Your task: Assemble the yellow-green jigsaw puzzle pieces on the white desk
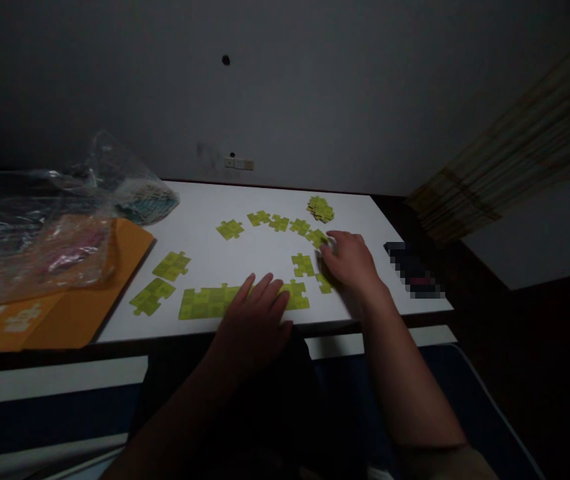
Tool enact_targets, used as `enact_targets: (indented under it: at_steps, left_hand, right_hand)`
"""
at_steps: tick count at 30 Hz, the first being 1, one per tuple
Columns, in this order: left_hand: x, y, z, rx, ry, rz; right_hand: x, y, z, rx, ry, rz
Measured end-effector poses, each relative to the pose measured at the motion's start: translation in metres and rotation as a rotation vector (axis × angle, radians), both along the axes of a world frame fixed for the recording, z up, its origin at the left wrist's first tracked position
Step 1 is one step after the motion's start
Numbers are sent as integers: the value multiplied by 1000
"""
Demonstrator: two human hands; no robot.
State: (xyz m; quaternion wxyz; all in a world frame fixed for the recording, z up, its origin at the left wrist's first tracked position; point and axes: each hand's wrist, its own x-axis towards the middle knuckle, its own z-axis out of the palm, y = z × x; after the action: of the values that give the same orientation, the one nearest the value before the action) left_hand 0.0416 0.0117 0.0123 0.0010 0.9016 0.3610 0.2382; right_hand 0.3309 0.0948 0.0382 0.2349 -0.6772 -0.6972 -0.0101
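My left hand (257,310) lies flat with its fingers stretched over a row of joined yellow-green jigsaw puzzle pieces (207,302) along the near table edge. Part of that row is hidden beneath it. At the right, my right hand (349,259) has its thumb and forefinger apart at the edge of a loose puzzle piece (317,238), which lies flat on the table. Close to its wrist are one more piece (324,283), partly covered, and another piece (303,265). Several loose pieces (279,223) form an arc beyond the hands.
A small stack of puzzle pieces (321,209) sits at the back right of the white table (249,260). Two pieces (153,297) lie at the left, near an orange envelope (125,267) and clear plastic bags (65,233). A dark, pixelated object (412,270) rests at the right edge.
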Motion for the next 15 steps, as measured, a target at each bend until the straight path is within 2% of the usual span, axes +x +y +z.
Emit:
enact_targets:
  at_steps: [4, 7, 12, 15]
  left_hand:
    - [-15, 15, -6, 7, -11, 60]
    - [-17, 15, -9, -35, -27, 61]
    - [-14, 13, -8, -42, -49, 61]
    - [-14, 14, -10, -47, -66, 57]
  right_hand:
    - [10, 48, -17, -134, 10, -8]
    - [16, 61, -27, -114, 67, 7]
    - [20, 56, -20, -91, 226, 35]
    - [11, 33, -8, -116, 484, 5]
